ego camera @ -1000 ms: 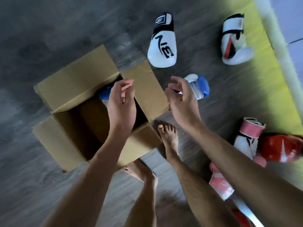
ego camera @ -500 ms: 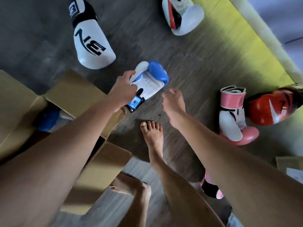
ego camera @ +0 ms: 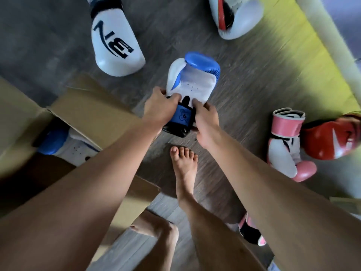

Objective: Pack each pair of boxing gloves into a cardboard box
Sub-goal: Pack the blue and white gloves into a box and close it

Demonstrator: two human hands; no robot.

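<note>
**Second blue glove in both hands**

Both hands gripped the blue glove (ego camera: 192,83) at its cuff, just beyond the box (ego camera: 93,110). The left hand (ego camera: 159,112) had its fingers closed around the cuff's left side; the right hand (ego camera: 205,122) pinched the right side, thumb on the white palm. The padded end pointed away, over the floor (ego camera: 244,79). Its mate (ego camera: 64,143) already lay inside the box. The glove looked light, bulky and soft, its smooth skin likely slippery, so the stiffer strapped cuff seemed the surest hold. Other gloves lay around, unpacked: a white glove (ego camera: 115,44), a pink glove (ego camera: 287,145), a red glove (ego camera: 332,139).
</note>
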